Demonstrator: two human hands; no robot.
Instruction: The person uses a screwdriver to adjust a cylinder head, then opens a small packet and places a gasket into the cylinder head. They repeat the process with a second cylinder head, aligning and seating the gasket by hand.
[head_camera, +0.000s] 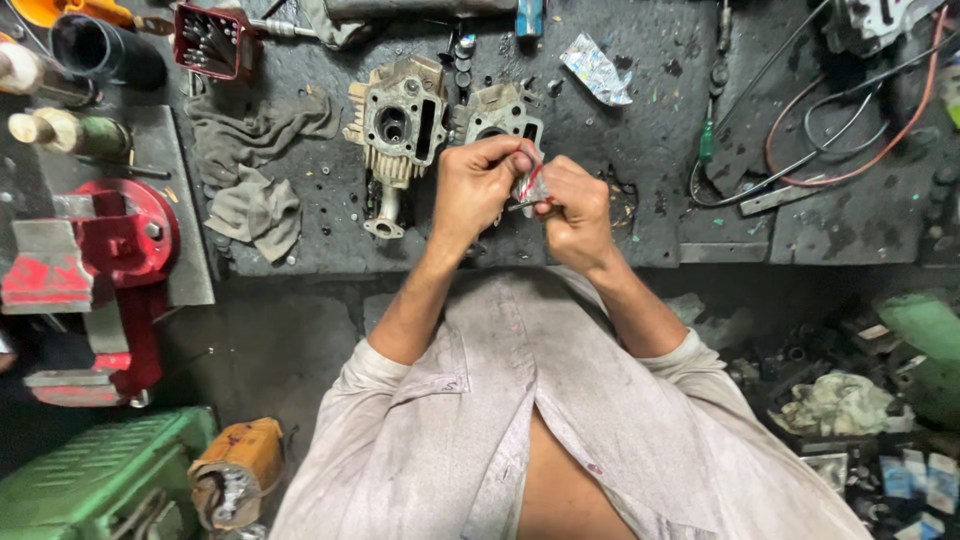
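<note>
Holding both hands together above the worktop (640, 150), I pinch a small red-and-white packet (529, 184) between left hand (478, 190) and right hand (572, 212), raised close for a firm grip. Two engine heads (400, 125) lie just beyond, rags (255, 205) left.

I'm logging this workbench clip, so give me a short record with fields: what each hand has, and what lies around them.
left hand: pinches a small red-and-white packet from the top
right hand: grips the same packet lower down
bench: dark, stained top
behind the hands: two finned metal engine parts side by side
left of the hands: grey rags, red vise
right of the hands: looped wires
top: crumpled foil
</note>
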